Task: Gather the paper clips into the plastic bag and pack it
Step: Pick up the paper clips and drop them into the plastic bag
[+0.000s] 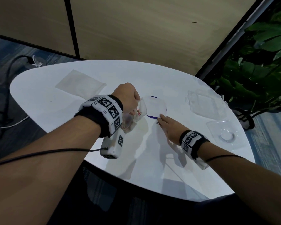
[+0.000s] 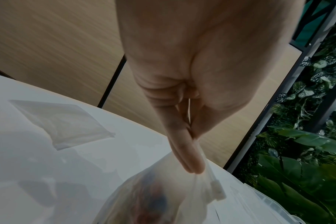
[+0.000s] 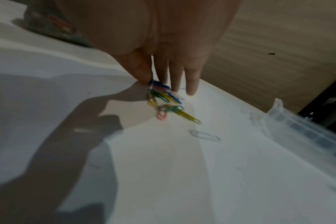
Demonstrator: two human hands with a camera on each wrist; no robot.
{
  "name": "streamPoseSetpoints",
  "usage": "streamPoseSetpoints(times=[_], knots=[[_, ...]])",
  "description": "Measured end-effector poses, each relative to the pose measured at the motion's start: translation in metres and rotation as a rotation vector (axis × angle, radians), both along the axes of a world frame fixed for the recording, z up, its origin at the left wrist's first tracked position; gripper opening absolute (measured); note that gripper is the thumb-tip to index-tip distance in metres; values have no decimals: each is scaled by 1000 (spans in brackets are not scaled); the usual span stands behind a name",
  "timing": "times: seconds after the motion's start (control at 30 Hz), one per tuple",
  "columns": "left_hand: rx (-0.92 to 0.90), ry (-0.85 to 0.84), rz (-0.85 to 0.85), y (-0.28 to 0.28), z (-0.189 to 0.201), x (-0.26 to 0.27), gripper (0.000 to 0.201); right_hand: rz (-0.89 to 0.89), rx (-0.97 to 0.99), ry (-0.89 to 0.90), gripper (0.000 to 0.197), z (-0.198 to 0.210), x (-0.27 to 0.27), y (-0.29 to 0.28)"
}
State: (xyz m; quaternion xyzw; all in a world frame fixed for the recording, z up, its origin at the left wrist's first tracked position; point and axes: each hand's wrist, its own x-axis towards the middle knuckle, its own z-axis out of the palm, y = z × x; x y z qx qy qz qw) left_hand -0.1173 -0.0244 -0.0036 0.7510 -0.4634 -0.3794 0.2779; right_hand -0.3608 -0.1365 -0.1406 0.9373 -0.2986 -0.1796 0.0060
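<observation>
My left hand [image 1: 133,103] is raised over the white table [image 1: 55,108] and pinches the top edge of a translucent plastic bag [image 2: 153,197] between thumb and fingers [image 2: 192,163]. The bag hangs below it [image 1: 130,122] with coloured paper clips inside; its white zip slider [image 2: 217,191] shows beside the pinch. My right hand [image 1: 161,118] reaches low over the table, fingers pointing down. Its thumb and first finger pinch the end of a tangle of coloured paper clips [image 3: 163,97] trailing on the table. A single pale clip [image 3: 204,135] lies apart, nearer my wrist.
A second flat plastic bag [image 1: 79,83] lies at the back left. A white sheet over a purple-rimmed circle [image 1: 154,108] sits just beyond my right hand. Clear plastic boxes [image 1: 206,103] and a clear tray [image 1: 224,132] stand at the right, near leafy plants [image 1: 258,62].
</observation>
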Motion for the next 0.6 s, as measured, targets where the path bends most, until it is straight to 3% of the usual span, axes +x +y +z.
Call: streamPoseSetpoints(times=[0.07,0.13,0.23,0.37,0.4,0.6], knots=[[13,-9,-13,-1,1,-3,33,4,-52,55,61,4,-21,0],[26,-22,-25,-2,1,-6,31,-41,22,69,59,5,-38,3],[27,-34,-26,-3,-1,-9,30,-63,106,-42,55,11,-56,3],[28,-37,-22,-5,-4,-13,28,-68,28,-139,21,15,-62,0],[28,-40,-26,-5,-4,-14,28,-92,20,-137,20,15,-61,-1],[54,-23,-56,-9,-4,-25,27,-448,35,-322,20,26,-47,-13]])
